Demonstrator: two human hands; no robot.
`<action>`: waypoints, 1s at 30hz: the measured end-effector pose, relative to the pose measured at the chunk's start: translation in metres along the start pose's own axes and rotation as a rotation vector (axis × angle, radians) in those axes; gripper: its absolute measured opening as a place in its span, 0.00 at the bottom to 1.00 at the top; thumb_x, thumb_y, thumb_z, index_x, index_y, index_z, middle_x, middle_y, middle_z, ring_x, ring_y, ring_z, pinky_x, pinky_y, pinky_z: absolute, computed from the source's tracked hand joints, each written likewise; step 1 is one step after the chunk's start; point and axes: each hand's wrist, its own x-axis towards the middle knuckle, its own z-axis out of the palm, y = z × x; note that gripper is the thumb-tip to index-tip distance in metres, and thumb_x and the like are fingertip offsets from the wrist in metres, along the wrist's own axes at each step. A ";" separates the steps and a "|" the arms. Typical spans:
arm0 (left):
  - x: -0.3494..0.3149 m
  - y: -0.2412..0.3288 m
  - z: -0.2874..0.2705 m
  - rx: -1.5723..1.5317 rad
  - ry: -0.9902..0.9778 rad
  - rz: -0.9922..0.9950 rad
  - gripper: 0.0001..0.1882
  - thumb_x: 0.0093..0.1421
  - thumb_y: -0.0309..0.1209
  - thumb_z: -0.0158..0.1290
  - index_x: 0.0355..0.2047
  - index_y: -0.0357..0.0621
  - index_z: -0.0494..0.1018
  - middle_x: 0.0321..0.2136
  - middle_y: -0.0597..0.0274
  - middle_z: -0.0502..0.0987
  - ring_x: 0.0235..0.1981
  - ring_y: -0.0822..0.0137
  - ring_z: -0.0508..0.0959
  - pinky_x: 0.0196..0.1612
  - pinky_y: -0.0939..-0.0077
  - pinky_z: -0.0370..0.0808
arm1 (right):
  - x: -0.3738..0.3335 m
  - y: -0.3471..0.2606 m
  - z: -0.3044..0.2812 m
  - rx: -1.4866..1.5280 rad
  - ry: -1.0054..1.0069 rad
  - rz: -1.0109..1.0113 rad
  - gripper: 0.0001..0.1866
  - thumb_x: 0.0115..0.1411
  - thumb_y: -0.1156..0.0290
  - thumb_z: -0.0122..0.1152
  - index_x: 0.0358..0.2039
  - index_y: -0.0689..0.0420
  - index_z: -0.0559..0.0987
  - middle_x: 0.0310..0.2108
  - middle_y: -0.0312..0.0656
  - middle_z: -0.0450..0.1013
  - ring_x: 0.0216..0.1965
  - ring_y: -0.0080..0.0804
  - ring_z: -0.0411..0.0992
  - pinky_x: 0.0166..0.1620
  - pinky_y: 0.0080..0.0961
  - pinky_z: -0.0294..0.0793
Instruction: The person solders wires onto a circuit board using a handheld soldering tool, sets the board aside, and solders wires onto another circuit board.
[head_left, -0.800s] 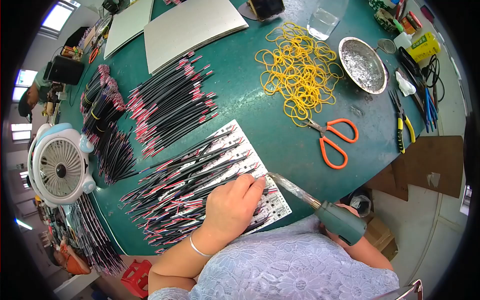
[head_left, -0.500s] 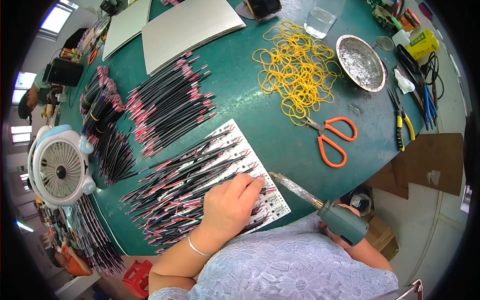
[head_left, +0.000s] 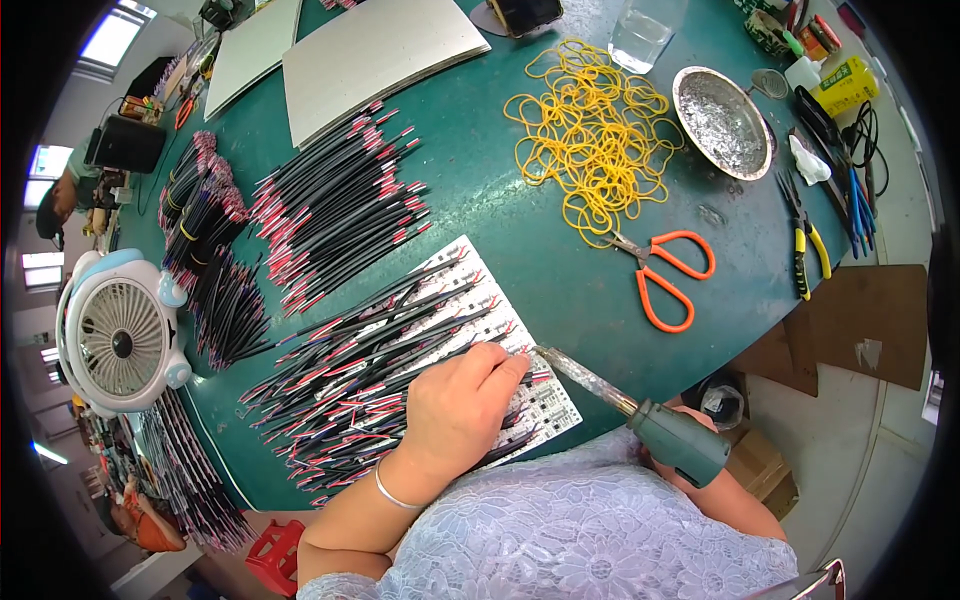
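My left hand (head_left: 455, 405) is closed in a pinch over a white circuit board (head_left: 556, 408), its fingertips at the end of a thin wire (head_left: 524, 351) near the board's right edge. Many black-sleeved cables (head_left: 350, 345) with red and white wire ends lie across the board and to its left. In my right hand (head_left: 672, 477), partly hidden, is a soldering iron (head_left: 682, 443) with a green handle. Its tip points left and meets the board's edge right by my left fingertips; whether it touches the wire is too small to tell.
Beyond the board lie more black cables (head_left: 345, 210) and grey sheets (head_left: 380, 55). Yellow rubber bands (head_left: 600, 130), orange-handled scissors (head_left: 668, 285), a metal bowl (head_left: 722, 125) and pliers (head_left: 800, 245) occupy the right side. A small fan (head_left: 120, 340) stands at the left.
The soldering iron has shifted slightly left, bringing its tip closer to my left fingertips. My left hand has hardly moved.
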 end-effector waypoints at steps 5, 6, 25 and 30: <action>0.001 0.000 0.000 -0.003 -0.004 -0.007 0.09 0.46 0.25 0.53 0.30 0.45 0.76 0.26 0.66 0.72 0.20 0.68 0.74 0.21 0.76 0.70 | -0.006 0.001 0.001 0.451 0.028 0.166 0.16 0.50 0.71 0.59 0.39 0.64 0.73 0.27 0.41 0.75 0.25 0.31 0.74 0.33 0.24 0.74; 0.000 -0.001 0.000 -0.002 -0.004 -0.006 0.09 0.46 0.25 0.53 0.30 0.45 0.76 0.26 0.66 0.72 0.20 0.68 0.74 0.21 0.76 0.70 | -0.005 -0.002 -0.002 0.451 0.028 0.166 0.16 0.50 0.71 0.59 0.39 0.64 0.73 0.27 0.41 0.75 0.25 0.31 0.74 0.33 0.24 0.74; 0.002 -0.005 -0.001 -0.036 -0.019 -0.018 0.08 0.47 0.26 0.53 0.30 0.47 0.77 0.26 0.67 0.73 0.21 0.66 0.75 0.21 0.74 0.71 | -0.020 0.008 0.004 0.272 -0.098 0.219 0.13 0.51 0.72 0.60 0.37 0.64 0.74 0.26 0.39 0.74 0.25 0.25 0.73 0.30 0.19 0.73; 0.001 -0.004 0.000 -0.025 -0.021 -0.015 0.09 0.47 0.26 0.53 0.30 0.46 0.77 0.26 0.67 0.73 0.21 0.66 0.75 0.22 0.74 0.71 | -0.018 -0.003 0.003 0.628 -0.016 0.392 0.13 0.52 0.73 0.59 0.39 0.63 0.74 0.27 0.39 0.74 0.25 0.27 0.74 0.31 0.18 0.74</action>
